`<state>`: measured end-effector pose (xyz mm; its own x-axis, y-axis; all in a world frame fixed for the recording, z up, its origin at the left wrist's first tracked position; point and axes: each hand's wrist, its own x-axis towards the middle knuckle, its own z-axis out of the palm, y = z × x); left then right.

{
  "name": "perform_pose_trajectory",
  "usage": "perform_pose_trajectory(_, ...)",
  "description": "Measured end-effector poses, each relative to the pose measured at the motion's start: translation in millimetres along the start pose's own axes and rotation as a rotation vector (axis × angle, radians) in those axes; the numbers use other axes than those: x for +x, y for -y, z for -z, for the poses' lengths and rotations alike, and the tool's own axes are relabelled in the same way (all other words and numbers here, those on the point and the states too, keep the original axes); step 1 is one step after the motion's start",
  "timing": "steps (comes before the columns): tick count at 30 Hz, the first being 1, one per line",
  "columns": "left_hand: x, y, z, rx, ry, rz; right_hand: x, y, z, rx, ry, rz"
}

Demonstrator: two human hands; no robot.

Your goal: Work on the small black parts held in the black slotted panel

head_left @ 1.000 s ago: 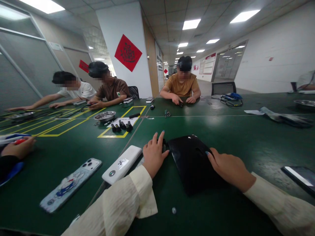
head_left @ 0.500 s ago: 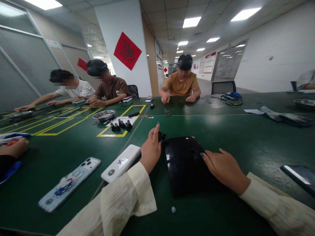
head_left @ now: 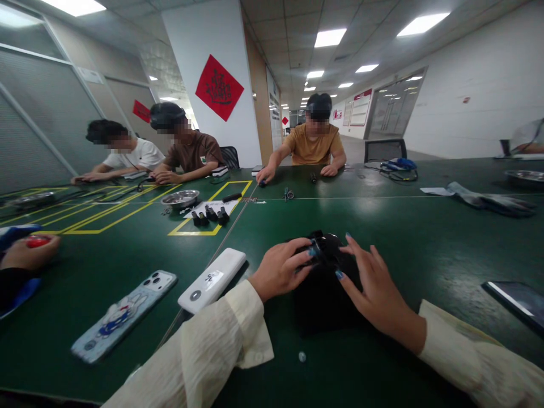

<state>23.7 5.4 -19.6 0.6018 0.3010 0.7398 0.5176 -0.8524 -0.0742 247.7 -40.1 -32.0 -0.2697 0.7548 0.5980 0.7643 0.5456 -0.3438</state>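
A glossy black panel (head_left: pixel 321 303) lies flat on the green table (head_left: pixel 382 226) in front of me. At its far edge sits a small black part (head_left: pixel 322 249). My left hand (head_left: pixel 278 271) pinches that part with its fingertips. On the other side my right hand (head_left: pixel 372 286) rests over the panel, its fingers spread and its index fingertip touching the same part. Both arms wear cream sleeves.
A white power bank (head_left: pixel 211 280) and a phone in a cartoon case (head_left: pixel 123 314) lie to my left. A small pale bead (head_left: pixel 301 356) sits near the table edge. Another dark device (head_left: pixel 516 299) lies at right. Three people sit opposite; a co-worker's hand (head_left: pixel 28 252) holds something red.
My left hand has moved right from the panel's far left corner onto its far edge, taking the small black part. My right hand has lifted and spread its fingers beside it.
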Motion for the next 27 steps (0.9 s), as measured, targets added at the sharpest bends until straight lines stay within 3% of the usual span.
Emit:
perform_pose_trajectory(5,5.8,-18.7,3.8,-0.161,0.086,-0.095,-11.3,14.1,-5.7,0.627,0.046,-0.244)
perform_pose_trajectory(9,11.4,-22.5,9.2,-0.164,0.195,-0.144,-12.5,17.1,-6.6,0.914,0.144,-0.383)
perform_pose_trajectory(13,12.5,-22.5,10.3,-0.175,0.243,-0.139,-5.7,7.3,-6.4,1.108,0.239,-0.465)
perform_pose_trajectory(19,11.8,-27.8,5.5,-0.297,0.220,-0.042,1.8,-2.6,-3.7,1.385,0.272,-0.611)
perform_pose_trajectory(27,5.9,-25.1,-3.0,-0.548,0.219,0.082,5.5,-2.5,-0.3,1.443,0.303,-0.680)
